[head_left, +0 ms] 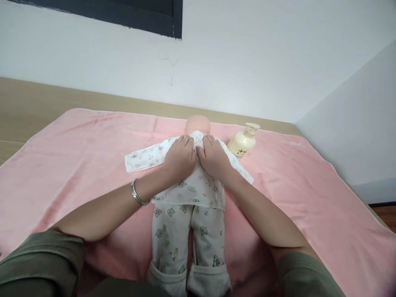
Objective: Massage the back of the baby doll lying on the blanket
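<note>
White wall (pixel 262 53) rose behind a spread pink cloth (pixel 293 185), where we had both palms down on a clothed doll (pixel 198 192). Our left hand (pixel 180 156) and right hand (pixel 215 159) lay side by side on its upper chest, the fingers flattened, nearly straight and set close together, the thumbs almost meeting between them. Directly beneath our fingers was the printed top (pixel 144 158), its sleeves spreading out to either side of them. Just beyond our fingertips lay the doll's head (pixel 198 123); we could not tell which way it faced. Back toward us from the fingers stretched the patterned trousers (pixel 173 231), cuffed at the ends. Past our right fingers, near one sleeve, was a cream pump bottle (pixel 243 142). Behind our left fingers, a silver bracelet (pixel 136 192) circled the wrist. Farther out than the fingertips, a tan surface (pixel 18 107) showed past the cloth's edge, and a dark frame (pixel 177 24) hung above, off to the left.
</note>
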`<state>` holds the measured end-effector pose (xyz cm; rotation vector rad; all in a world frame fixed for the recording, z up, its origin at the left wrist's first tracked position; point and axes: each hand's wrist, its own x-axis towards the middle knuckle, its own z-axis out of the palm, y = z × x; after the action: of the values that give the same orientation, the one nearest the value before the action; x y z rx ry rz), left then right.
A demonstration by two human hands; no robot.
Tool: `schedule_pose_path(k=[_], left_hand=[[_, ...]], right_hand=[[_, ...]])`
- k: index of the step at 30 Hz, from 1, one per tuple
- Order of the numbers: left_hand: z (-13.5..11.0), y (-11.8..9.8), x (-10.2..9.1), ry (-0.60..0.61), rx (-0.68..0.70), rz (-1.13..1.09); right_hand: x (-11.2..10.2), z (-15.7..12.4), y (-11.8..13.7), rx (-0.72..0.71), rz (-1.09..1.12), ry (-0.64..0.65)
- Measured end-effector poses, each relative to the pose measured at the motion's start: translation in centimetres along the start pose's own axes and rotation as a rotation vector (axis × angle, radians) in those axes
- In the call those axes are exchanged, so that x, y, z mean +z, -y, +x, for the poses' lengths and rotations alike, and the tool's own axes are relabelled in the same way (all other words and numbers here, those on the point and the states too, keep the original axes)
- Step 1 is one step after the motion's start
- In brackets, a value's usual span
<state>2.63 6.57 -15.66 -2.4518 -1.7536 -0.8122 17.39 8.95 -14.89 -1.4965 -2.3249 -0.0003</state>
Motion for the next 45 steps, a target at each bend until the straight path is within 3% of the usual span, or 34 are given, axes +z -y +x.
schedule_pose_path(k=[7, 10, 16, 23, 27, 35, 40, 45], left_hand=[[1.3, 1.4, 0.1, 0.094, -0.18, -0.084], [0.9, 1.2, 0.3, 0.085, -0.148, -0.037], [-0.8, -0.5, 0.6, 0.056, -0.074, 0.056], [1.0, 0.9, -0.3, 0.111, -0.127, -0.081], [1.3, 1.7, 0.6, 0.046, -0.157, -0.136], [0.1, 1.7, 2.1, -0.121, -0.198, -0.267], [-0.2, 2.1, 2.4, -0.197, -0.195, -0.358], [-0.4, 2.2, 2.6, -0.243, -0.169, -0.387]], right_hand=[[-0.6, -4.6, 3.3, -0.139, -0.193, -0.051], [-0.7, -3.8, 2.5, -0.129, -0.082, -0.01], [-0.1, 0.4, -0.5, -0.001, 0.057, 0.056], [0.2, -2.3, 1.8, -0.075, -0.03, -0.048], [0.6, -2.9, 2.2, -0.078, -0.009, -0.091], [-0.8, -0.4, 0.5, 0.085, 0.241, -0.015], [-0.7, -0.8, 0.8, 0.011, 0.219, -0.189], [-0.2, -1.1, 1.2, -0.038, 0.219, -0.029]])
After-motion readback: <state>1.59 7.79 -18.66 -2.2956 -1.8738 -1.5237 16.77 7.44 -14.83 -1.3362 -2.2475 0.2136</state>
